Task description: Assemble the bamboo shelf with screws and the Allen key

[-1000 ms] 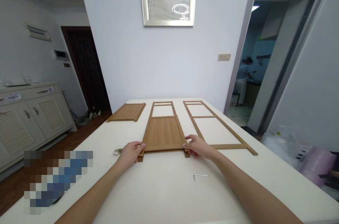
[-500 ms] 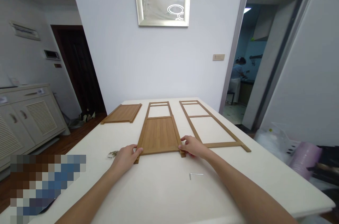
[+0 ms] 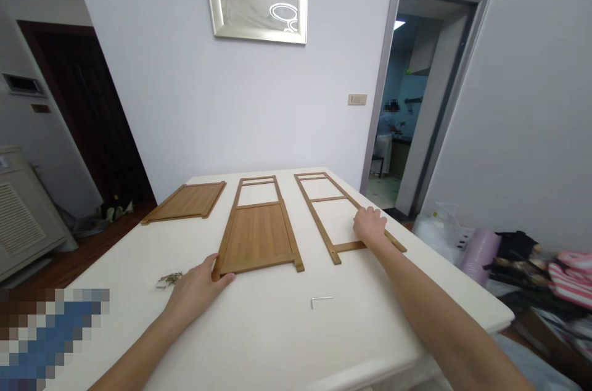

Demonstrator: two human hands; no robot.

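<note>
My left hand (image 3: pixel 198 287) pinches the near left corner of a wooden frame with a solid lower panel (image 3: pixel 259 234), which lies flat on the table. To the right of it, my right hand (image 3: pixel 370 227) is curled over the right rail of an open wooden frame (image 3: pixel 324 226); its fingertips are partly hidden. Beside my left hand is a small clear bag of metal fittings (image 3: pixel 169 280). A hex key (image 3: pixel 321 299) rests on the tabletop between my forearms. Another wooden panel (image 3: pixel 187 200) lies flat at the far left.
The white table (image 3: pixel 277 341) stands near a wall with a framed picture (image 3: pixel 259 33). A blurred-out blue item (image 3: pixel 50 335) is at the left edge. On the floor at right are a pink roll (image 3: pixel 481 255) and bags. A person (image 3: pixel 386 132) stands beyond the doorway.
My right hand has left the middle panelled frame and moved right onto the open frame. My left hand still holds the panelled frame's corner. The view has turned to the right.
</note>
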